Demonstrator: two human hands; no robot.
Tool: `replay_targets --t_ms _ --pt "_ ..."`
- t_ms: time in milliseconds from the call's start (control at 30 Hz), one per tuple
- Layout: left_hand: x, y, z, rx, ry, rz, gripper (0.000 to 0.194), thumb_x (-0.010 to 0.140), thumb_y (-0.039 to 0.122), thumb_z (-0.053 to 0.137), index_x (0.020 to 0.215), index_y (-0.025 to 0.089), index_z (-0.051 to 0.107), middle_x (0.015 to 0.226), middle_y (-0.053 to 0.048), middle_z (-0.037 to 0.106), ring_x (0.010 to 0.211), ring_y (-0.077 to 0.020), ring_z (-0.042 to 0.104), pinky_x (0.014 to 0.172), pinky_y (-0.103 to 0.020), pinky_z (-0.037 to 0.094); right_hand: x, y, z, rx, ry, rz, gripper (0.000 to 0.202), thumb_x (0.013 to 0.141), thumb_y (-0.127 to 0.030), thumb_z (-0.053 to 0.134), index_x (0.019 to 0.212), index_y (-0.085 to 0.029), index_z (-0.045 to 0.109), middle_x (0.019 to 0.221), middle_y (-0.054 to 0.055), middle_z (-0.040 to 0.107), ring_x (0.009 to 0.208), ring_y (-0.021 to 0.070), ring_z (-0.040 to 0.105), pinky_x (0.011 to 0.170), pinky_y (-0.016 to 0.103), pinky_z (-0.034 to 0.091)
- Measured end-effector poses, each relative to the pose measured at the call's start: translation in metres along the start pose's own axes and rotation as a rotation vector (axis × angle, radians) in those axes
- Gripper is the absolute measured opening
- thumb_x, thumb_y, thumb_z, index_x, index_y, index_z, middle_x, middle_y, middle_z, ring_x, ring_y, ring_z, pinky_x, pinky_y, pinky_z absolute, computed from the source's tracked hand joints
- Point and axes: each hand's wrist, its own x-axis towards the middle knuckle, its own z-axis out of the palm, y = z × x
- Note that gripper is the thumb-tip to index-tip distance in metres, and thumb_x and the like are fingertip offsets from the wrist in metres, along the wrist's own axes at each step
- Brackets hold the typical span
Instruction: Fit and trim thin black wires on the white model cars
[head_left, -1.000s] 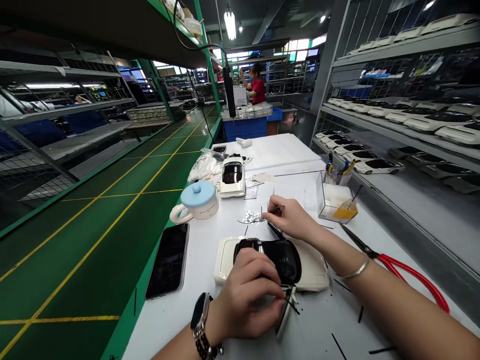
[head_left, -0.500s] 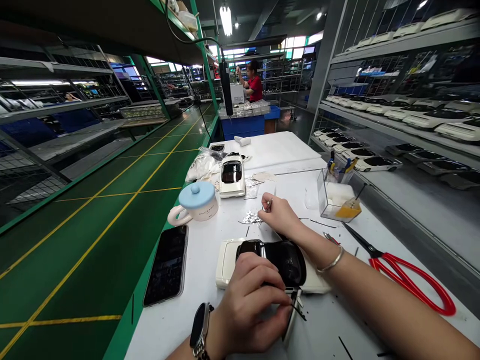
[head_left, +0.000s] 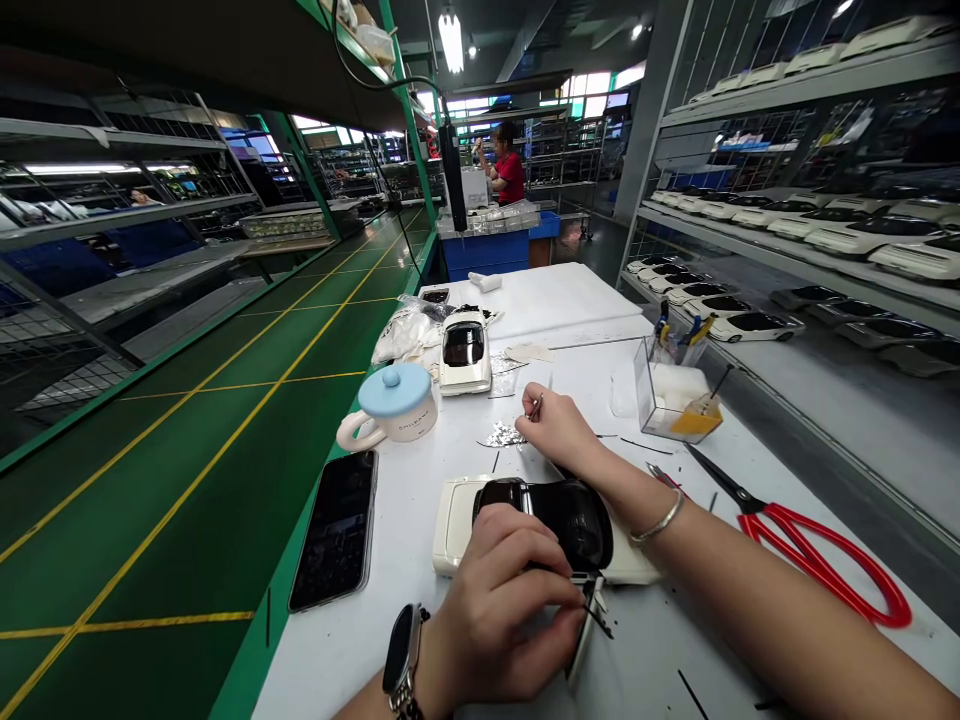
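My left hand [head_left: 502, 605], with a watch on its wrist, is closed in a pinch on a thin black strip [head_left: 600, 622] whose end sticks out past the fingertips. It lies over the near side of a cream model car [head_left: 457, 520] with a black roof, whose door seems to stand open beside the fingers. Farther back, my right hand [head_left: 559, 425] is closed round slim metal tweezers [head_left: 535, 407]. The tweezers' tips are hidden behind the fingers, next to a small heap of shiny silver bits [head_left: 502, 434] on the white table.
Left of the car lie a phone [head_left: 335, 530] and a lidded mug [head_left: 397, 400]. A second model car [head_left: 465, 352] stands behind. On the right are red-handled scissors [head_left: 795, 540] and a clear box [head_left: 675, 400] with tools. A person in red [head_left: 510, 175] works beyond.
Hardly anything differs. My right hand has shifted very slightly near the silver bits, while my left hand keeps its pinch by the car.
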Motion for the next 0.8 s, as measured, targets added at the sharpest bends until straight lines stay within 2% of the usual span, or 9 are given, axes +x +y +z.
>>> replay_targets --t_ms 233,800 --pt "0.0002 0.0 0.0001 -0.002 0.002 0.004 0.015 0.069 0.003 0.063 0.079 0.014 0.062 0.075 -0.006 0.063 0.084 -0.0189 0.056 0.075 -0.036 0.048 0.0003 0.0017 -0.0008 -0.008 -0.003 -0.009 0.013 0.069 -0.017 0.048 0.069 -0.023 0.036 0.054 -0.005 0.044 0.053 0.0127 0.038 0.053 0.024 0.026" --pt "0.0011 0.0011 -0.0004 0.007 0.001 -0.01 0.016 0.072 0.004 0.06 0.082 0.016 0.062 0.076 -0.005 0.062 0.083 -0.0186 0.057 0.074 -0.035 0.048 -0.0002 -0.0061 -0.0076 -0.056 -0.109 -0.096 0.015 0.069 -0.012 0.048 0.069 -0.022 0.037 0.056 -0.005 0.045 0.054 0.0125 0.039 0.053 0.025 0.023"
